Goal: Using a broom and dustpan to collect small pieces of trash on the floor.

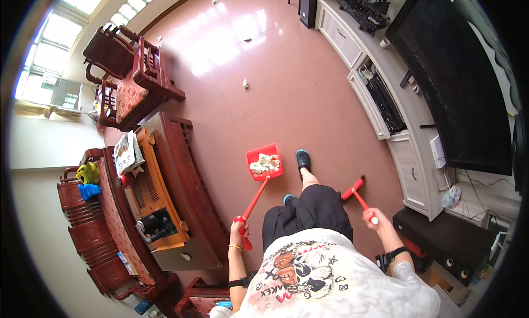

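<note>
My left hand (240,228) grips the handle of a long-handled red dustpan (251,175), whose pan holds several pieces of crumpled white paper (264,164). In my right hand (378,219) is the handle of a red broom (353,188), its head to the right of my legs and apart from the dustpan. Ahead of the pan, a crumpled paper piece (246,84) lies on the tiled floor (285,107). Farther off lie another small piece (247,40), one near the far edge (214,2) and one close to the armchair (159,38).
A dark wooden coffee table (177,152) stands at left, with a carved wooden armchair (132,90) beyond it and a wooden sofa (89,231) behind. Along the right runs a white TV cabinet (407,169) under a large television (458,90). A black speaker (442,239) lies near my right arm.
</note>
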{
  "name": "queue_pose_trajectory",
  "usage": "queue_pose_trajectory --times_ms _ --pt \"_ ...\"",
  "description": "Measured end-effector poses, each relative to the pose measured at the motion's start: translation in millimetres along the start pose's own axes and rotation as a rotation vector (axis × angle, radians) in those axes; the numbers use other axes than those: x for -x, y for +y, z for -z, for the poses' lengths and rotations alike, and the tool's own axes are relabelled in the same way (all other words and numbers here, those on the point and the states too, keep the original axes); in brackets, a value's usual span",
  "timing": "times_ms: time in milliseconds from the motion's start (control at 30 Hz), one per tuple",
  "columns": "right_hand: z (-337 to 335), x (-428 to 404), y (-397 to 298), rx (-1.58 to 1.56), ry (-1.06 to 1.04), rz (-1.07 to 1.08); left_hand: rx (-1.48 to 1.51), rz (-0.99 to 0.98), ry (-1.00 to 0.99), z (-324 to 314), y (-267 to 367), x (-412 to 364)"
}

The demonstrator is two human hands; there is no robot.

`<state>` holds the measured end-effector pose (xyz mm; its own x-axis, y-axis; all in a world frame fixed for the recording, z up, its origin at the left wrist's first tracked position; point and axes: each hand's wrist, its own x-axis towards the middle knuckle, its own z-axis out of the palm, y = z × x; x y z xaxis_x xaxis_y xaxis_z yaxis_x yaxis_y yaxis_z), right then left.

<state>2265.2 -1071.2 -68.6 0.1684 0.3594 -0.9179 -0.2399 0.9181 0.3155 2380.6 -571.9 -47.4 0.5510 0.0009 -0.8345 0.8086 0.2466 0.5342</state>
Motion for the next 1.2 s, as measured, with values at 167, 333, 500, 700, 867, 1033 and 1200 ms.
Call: queue_pose_trajectory --times_ms 167,333,500,700,867,1033,1200 --pt "-136.3 -44.2 -26.4 0.211 -0.117 -0.01 0.016 0.045 0.026 -17.1 34.9 -15.2" --pt "-257.3 -108.6 -79.7 0.347 -0.297 -0.114 0.026 0.034 0.069 -38.8 66.4 -14.4" --pt "-357.1 -150.9 -112.5 0.325 -0.365 -0.142 -0.008 -0.037 0.079 -45.2 92.2 -12.3" --pt "-355.7 -147.2 -118.8 0.283 -0.44 -0.105 -0.044 -0.058 0.084 -35.3 123.8 -30.0" --pt "-290.3 -108.0 -82.5 0.067 -0.513 -0.112 -0.097 -0.079 0.029 -4.9 155.2 -60.2" --pt "-192.1 -54.6 6.7 0.021 -0.445 0.058 -0.107 -0.073 -0.073 44.5 177.4 -96.6" --pt "-132.4 -35.3 120.0 -0.067 -0.167 0.122 -0.223 -0.054 -0.162 96.7 201.8 -122.7"
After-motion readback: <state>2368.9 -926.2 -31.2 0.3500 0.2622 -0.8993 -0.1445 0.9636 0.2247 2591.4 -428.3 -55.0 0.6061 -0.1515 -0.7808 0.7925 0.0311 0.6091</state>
